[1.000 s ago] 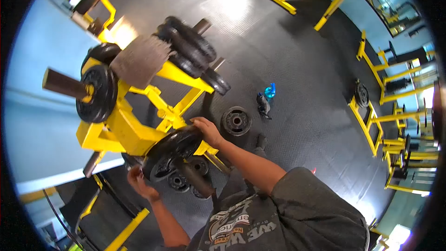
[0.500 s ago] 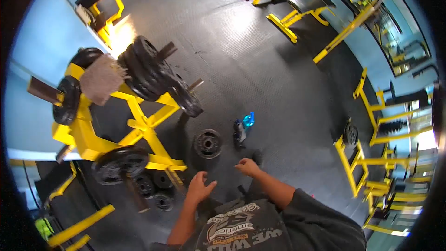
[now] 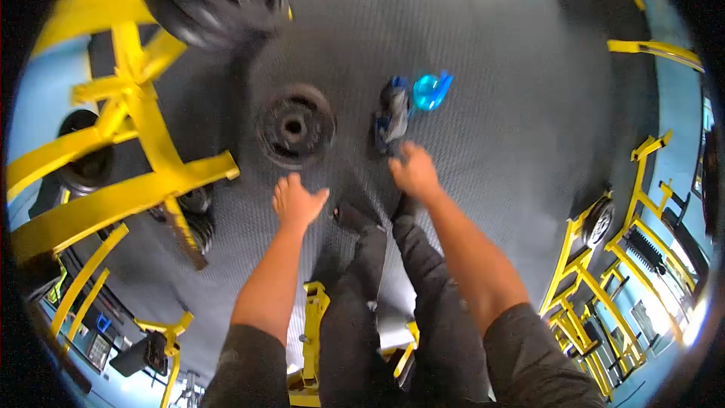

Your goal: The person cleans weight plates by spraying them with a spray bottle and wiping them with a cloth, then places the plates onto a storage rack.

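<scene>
My left hand (image 3: 297,200) is stretched out over the floor, fingers spread and thumb apart, holding nothing. Just beyond its fingertips a round dark weight plate (image 3: 317,122) with a centre hole lies flat. To the right, my right hand (image 3: 417,172) hangs with its fingers partly curled and the thumb apart. It overlaps the near end of a dark and grey cloth-like bundle (image 3: 394,111); I cannot tell whether it touches it. A blue translucent bottle (image 3: 428,93) lies beside that bundle. Both hands are slightly blurred.
A yellow plate rack (image 3: 151,125) fills the left side, with big black plates (image 3: 215,0) on its upper part. More plates (image 3: 200,230) are on the floor by its foot. My legs and shoes (image 3: 355,219) are below the hands. Yellow machines (image 3: 574,257) line the right.
My view has tilted down and come closer to the floor. Both arms have stretched forward, the left hand towards the weight plate and the right towards the bundle.
</scene>
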A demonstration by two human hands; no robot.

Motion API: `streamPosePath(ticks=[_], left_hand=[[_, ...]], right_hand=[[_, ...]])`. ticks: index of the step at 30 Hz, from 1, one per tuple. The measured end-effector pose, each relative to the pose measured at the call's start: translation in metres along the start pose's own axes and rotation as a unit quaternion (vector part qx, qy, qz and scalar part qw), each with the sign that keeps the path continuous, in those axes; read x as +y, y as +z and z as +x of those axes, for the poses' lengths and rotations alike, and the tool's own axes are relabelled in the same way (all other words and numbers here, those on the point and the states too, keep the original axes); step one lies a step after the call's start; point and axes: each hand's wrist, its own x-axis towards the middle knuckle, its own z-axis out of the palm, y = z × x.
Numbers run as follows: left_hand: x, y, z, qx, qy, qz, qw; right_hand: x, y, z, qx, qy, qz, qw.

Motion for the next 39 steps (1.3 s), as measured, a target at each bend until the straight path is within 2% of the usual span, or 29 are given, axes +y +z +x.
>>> streamPosePath(ticks=[2,5,7,9,11,13,16,18,22,28,32,34,35,37,39], left_hand=[[-0.015,0.048,0.045,0.042,0.033,0.063,0.997],[-0.040,0.097,0.096,0.107,0.115,0.155,0.975],[-0.062,0.118,0.123,0.091,0.148,0.208,0.963],[-0.084,0.138,0.139,0.094,0.156,0.204,0.962],[-0.101,0.150,0.155,0.130,0.196,0.184,0.954],[-0.107,0.151,0.150,0.139,0.209,0.161,0.955],[-0.103,0.145,0.153,0.118,0.209,0.156,0.958],[-0.108,0.151,0.154,0.154,0.223,0.145,0.952],[-0.108,0.149,0.155,0.109,0.212,0.130,0.962],[-0.111,0.147,0.161,0.188,0.253,0.136,0.939],[-0.116,0.145,0.173,0.284,0.284,0.131,0.907],[-0.122,0.152,0.169,0.233,0.327,0.103,0.910],[-0.119,0.147,0.166,0.237,0.324,0.103,0.910],[-0.115,0.147,0.162,0.237,0.306,0.118,0.915],[-0.111,0.147,0.157,0.243,0.304,0.142,0.910]], right_hand=[[0.018,0.044,0.044,0.004,0.015,-0.071,0.997],[0.050,0.096,0.108,0.061,-0.066,-0.171,0.981],[0.071,0.132,0.148,0.120,-0.098,-0.221,0.963],[0.083,0.155,0.171,0.020,-0.025,-0.225,0.974],[0.085,0.169,0.178,0.009,-0.022,-0.271,0.962],[0.089,0.164,0.175,0.018,-0.031,-0.235,0.971],[0.084,0.158,0.182,-0.044,0.005,-0.250,0.967],[0.082,0.155,0.184,-0.056,0.011,-0.264,0.963],[0.088,0.157,0.182,-0.059,-0.005,-0.251,0.966],[0.076,0.150,0.178,-0.071,0.008,-0.242,0.968],[0.074,0.156,0.189,-0.018,-0.033,-0.253,0.967],[0.065,0.146,0.177,-0.074,0.023,-0.234,0.969],[0.046,0.144,0.172,-0.052,0.046,-0.263,0.962],[0.034,0.150,0.160,0.034,-0.019,-0.259,0.965],[0.014,0.157,0.135,0.188,-0.193,-0.150,0.951]])
